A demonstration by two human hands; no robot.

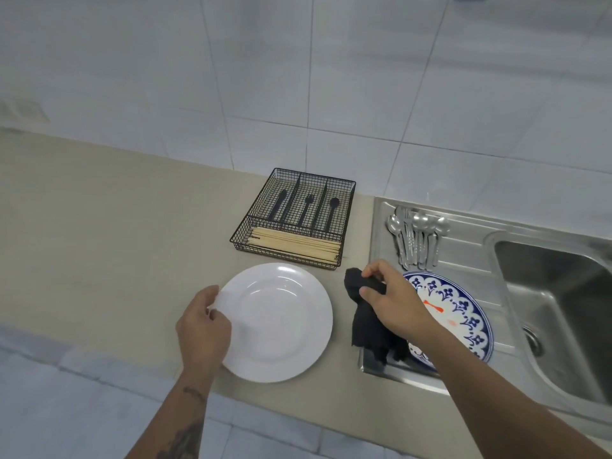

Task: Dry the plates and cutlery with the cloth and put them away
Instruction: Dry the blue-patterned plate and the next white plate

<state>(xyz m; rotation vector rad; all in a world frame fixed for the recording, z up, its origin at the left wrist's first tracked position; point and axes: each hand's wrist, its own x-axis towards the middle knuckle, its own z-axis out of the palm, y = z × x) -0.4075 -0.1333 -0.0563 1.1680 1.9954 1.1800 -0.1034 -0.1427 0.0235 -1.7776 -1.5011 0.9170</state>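
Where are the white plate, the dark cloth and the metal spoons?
white plate (281,321), head view, on its bare centre.
dark cloth (366,321), head view, on the fold hanging below the right hand.
metal spoons (418,238), head view, on the bunched handles.

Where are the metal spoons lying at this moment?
In the head view, the metal spoons lie on the sink's draining board, right of the black wire tray and just behind the blue patterned plate.

Bare counter left; wire tray blocks behind.
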